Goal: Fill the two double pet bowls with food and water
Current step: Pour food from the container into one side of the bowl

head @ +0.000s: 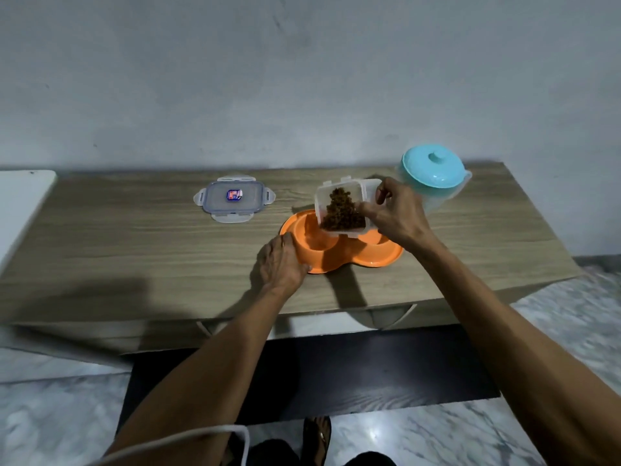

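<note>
An orange double pet bowl [363, 258] lies on the wooden table [134, 250], right of centre. My left hand [280, 264] grips its left rim, fingers curled over the edge. My right hand [395, 213] holds a clear plastic container [339, 206] of brown pet food, tilted over the bowl's left well. The food has slid toward the container's lower lip. Behind my right hand stands a clear water jug with a turquoise lid [433, 171]. Only one double bowl is in view.
The container's clear snap lid [234, 198] lies flat on the table at centre left. A white surface [20, 210] adjoins the table's left end. The wall runs close behind the table. Below are a dark mat [369, 371] and marble floor.
</note>
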